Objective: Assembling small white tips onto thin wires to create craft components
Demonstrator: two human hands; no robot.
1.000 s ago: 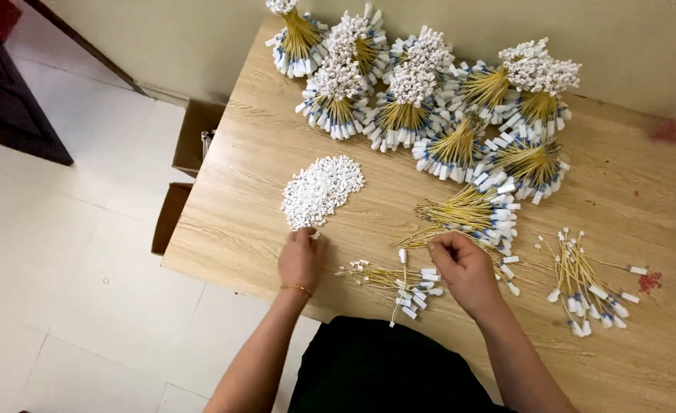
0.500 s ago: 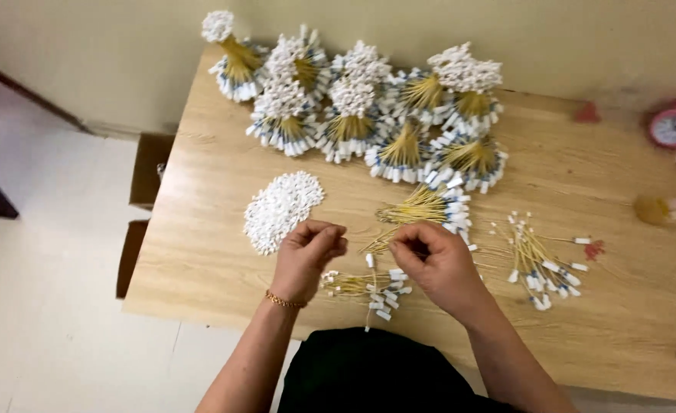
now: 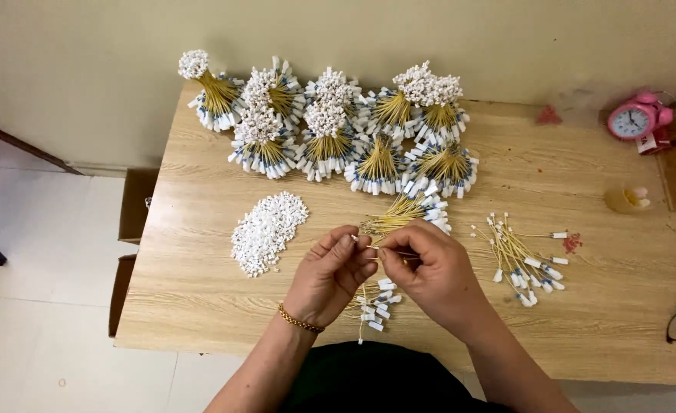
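Both hands [image 3: 384, 268] have lifted together, pinching a stick [image 3: 387, 251].

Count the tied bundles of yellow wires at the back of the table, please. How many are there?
About 9, though overlapping bundles may hide some. Back row. Front row.

Soft, even light fills the room, seemingly from overhead, though no lamp shows. The wooden table [image 3: 200, 306] is bright without glare; shadows under the hands are faint. Focus is fairly sharp centrally, with slight wide-angle bending toward the edges.
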